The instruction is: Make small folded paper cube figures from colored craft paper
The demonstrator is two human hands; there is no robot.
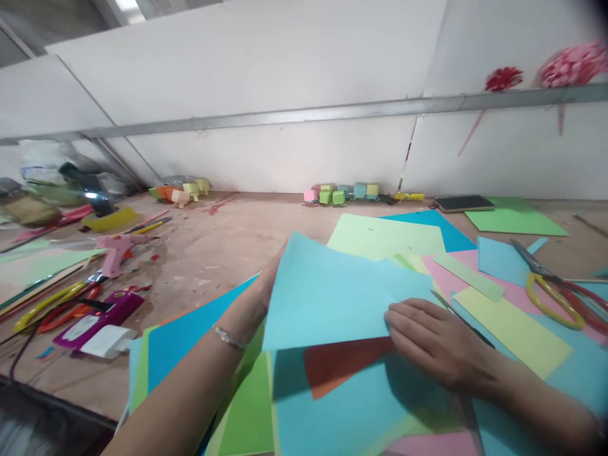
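A sheet of light blue paper (327, 297) is raised and tilted above the pile in front of me. My left hand (266, 285) is at its left edge, the fingers mostly hidden behind it, gripping it. At the lower right edge, my right hand (427, 335) has its fingers curled and pressed together on the same sheet. Beneath it lie an orange-brown paper piece (327, 367) and another light blue sheet (323, 421). A thin dark pointed tool (468, 323) lies beside my right hand; its kind is unclear.
Scissors (551, 285) with yellow and red handles lie on paper pieces at right. A phone (464, 203) rests at the back. Small paper blocks (338, 195) line the wall. At left are a pink glue gun (115, 250), a purple power strip (99, 320) and several tools.
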